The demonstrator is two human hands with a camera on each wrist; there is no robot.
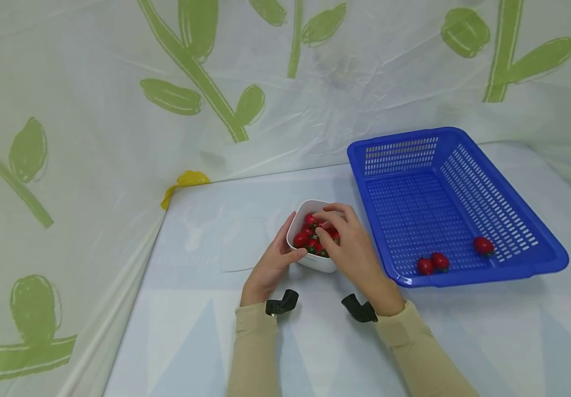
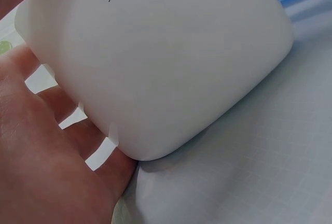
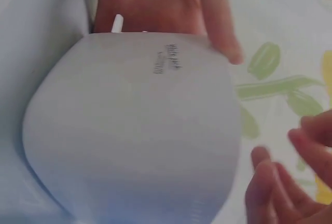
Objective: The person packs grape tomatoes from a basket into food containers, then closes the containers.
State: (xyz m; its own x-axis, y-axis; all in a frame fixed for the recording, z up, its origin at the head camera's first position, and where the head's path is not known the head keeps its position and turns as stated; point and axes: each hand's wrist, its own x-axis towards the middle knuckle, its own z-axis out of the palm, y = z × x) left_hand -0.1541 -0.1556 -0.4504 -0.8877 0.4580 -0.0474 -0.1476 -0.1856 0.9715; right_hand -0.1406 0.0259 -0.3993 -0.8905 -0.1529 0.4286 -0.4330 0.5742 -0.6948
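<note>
A white square plastic container point(image 1: 317, 263) stands on the table, holding several small red tomatoes point(image 1: 301, 239) with green stems. My left hand point(image 1: 271, 264) grips its left side, the thumb on the near rim and the other fingers spread along the wall. Over the container's opening is my right hand point(image 1: 355, 248), its fingers bent loosely above the tomatoes. In the right wrist view, the right hand's fingertips point(image 3: 259, 156) are apart with no tomato visible between them. The left wrist view shows the container's lettered wall point(image 2: 166, 68) against the left hand's fingers point(image 2: 78, 136).
A blue slotted basket point(image 1: 555, 256) stands to the right, with three tomatoes point(image 1: 483, 246) near its front edge. A white table point(image 1: 191, 331) with pale blue triangles lies beneath. Behind hangs a pale curtain point(image 1: 101, 110) printed with green leaves.
</note>
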